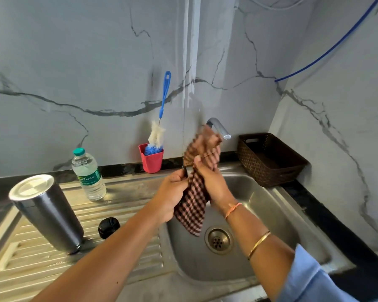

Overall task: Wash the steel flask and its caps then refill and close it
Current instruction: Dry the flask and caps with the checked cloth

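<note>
Head view, entries running from the task's things outward.

1. Brushed steel flask (48, 214): stands mouth-down on the ribbed steel draining board (122, 192) left of the basin, flat base uppermost, no cap on it. The body is matt grey and looks clean; whether drops still cling to it cannot be told.
2. Round black screw cap (109, 227): sits on the same board, just beside the flask and apart from it.
3. Brown-and-cream checked cloth (192, 210): held over the basin by both your hands. Your left hand (172, 195) has its fingers clamped round the cloth's middle; a small dark edge shows at the fingertips, perhaps another cap, too hidden to name. Your right hand (210, 179) has its fingers curled into the cloth's upper part, which is blurred.
   Step judged in hand: drying. Work the cloth over every face and into any thread or groove, keep it above the basin so a slip lands there, and turn to a dry patch of cloth before touching the flask.
4. Stainless steel sink (271, 205): drain visible below the cloth.
5. Chrome tap (218, 127): behind the hands; no stream seen.
6. Clear plastic water bottle with green cap (88, 175): upright behind the flask, likely your refill supply.
7. Red plastic cup (151, 160) holding a blue-handled bottle brush (164, 94), by the wall.
8. Brown woven-pattern plastic basket (260, 171): right of the tap.
</note>
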A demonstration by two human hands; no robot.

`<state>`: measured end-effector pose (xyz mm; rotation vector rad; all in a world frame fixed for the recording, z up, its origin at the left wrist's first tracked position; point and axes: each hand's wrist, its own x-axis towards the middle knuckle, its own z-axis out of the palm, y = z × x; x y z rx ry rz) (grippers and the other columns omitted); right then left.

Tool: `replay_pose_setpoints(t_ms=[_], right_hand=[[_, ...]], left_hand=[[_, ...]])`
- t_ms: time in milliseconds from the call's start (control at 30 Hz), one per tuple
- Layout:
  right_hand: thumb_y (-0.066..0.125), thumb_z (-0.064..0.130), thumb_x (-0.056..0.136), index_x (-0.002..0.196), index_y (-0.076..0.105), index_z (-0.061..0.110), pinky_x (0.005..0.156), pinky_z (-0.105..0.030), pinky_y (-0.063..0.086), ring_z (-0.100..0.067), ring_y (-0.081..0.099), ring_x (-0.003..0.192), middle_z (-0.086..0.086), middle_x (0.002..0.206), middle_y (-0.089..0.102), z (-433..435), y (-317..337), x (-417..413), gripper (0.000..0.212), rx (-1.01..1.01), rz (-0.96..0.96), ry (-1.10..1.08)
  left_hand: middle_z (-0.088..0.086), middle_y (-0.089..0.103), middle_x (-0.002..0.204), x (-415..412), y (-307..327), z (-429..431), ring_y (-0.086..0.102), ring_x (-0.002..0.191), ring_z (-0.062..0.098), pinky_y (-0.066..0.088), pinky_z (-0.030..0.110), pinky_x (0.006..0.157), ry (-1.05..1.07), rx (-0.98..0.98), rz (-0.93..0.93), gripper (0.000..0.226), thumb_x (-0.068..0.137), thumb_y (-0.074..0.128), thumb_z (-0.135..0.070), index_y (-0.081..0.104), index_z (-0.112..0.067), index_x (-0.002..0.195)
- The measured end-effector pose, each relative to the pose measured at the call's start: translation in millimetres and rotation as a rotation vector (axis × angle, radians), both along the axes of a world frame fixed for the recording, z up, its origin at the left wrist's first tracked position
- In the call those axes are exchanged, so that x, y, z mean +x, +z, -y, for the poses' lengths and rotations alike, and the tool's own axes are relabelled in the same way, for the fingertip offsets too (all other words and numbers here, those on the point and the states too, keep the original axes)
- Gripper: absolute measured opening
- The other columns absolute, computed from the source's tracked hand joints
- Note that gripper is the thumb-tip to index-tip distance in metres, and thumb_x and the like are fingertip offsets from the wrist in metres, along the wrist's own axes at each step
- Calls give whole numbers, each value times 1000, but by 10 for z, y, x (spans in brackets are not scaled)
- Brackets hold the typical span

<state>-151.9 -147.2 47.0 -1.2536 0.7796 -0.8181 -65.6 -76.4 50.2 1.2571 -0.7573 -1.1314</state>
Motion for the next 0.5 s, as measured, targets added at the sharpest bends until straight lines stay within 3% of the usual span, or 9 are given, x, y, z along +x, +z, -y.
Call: replay_pose_setpoints(t_ms=[67, 133, 200, 267, 300, 367, 400, 433, 500], right_hand=[[61, 45, 83, 107, 63, 15, 104, -43, 42, -29, 63, 107, -11, 107, 69, 65, 7, -42, 39, 194, 222, -19], [68, 51, 77, 110, 63, 12, 105, -48, 41, -33, 62, 110, -16, 111, 68, 37, -35, -19, 51, 291, 329, -60], [65, 56, 77, 118, 59, 16, 104, -42, 42, -27, 60, 113, -11, 117, 66, -110, -117, 27, 57, 194, 207, -123], [56, 44, 90, 123, 54, 21, 104, -35, 42, -20, 56, 118, -4, 122, 62, -271, -217, 75, 40, -17, 65, -152], [56, 42, 91, 133, 46, 21, 108, -35, 38, -18, 51, 124, -3, 130, 57, -311, -267, 95, 48, -125, 29, -147], [57, 50, 86, 143, 36, 23, 115, -37, 29, -15, 36, 134, 0, 142, 45, -286, -289, 101, 67, -337, -102, -143], [55, 54, 84, 141, 40, 25, 115, -37, 26, -15, 30, 135, 1, 142, 44, -267, -239, 100, 65, -479, -237, -123], [55, 55, 84, 135, 48, 27, 114, -37, 27, -16, 30, 134, 3, 138, 49, -195, -229, 96, 59, -559, -347, -96], [61, 53, 84, 114, 62, 28, 106, -36, 39, -18, 48, 122, 4, 119, 63, -90, -108, 67, 38, -451, -302, -77]], left_hand=[[0, 73, 77, -32, 29, -43, 68, 70, 11, 53, 18, 61, -83, -16, -113, 26, 96, 44, 0, 66, -13, 103], [0, 73, 78, -59, 31, -34, 69, 68, 9, 54, 21, 63, -67, -17, -274, 29, 95, 41, 2, 62, -10, 111], [-2, 72, 75, -40, 63, 18, 67, 64, 6, 51, 16, 62, -71, 35, -355, 31, 96, 38, 5, 54, 0, 122], [1, 68, 74, -10, 76, 70, 61, 59, 4, 46, 10, 59, -77, 54, -180, 34, 97, 35, 6, 44, 10, 130], [1, 68, 73, -5, 100, 53, 62, 60, 5, 47, 10, 59, -19, 62, -98, 33, 98, 34, 2, 46, 7, 129], [4, 67, 78, -2, 63, 52, 63, 66, 12, 50, 18, 61, 67, 46, -229, 30, 102, 31, -11, 58, -5, 114], [8, 67, 81, -20, 69, 24, 61, 65, 15, 50, 21, 61, 27, 35, -285, 34, 103, 28, -16, 60, -6, 97], [8, 68, 78, -67, 88, -21, 62, 61, 16, 50, 21, 58, -11, 35, -278, 39, 104, 26, -18, 58, -6, 84], [4, 69, 61, -27, 42, -10, 65, 51, 11, 49, 14, 47, -38, 62, -297, 40, 103, 29, -16, 57, -6, 76]])
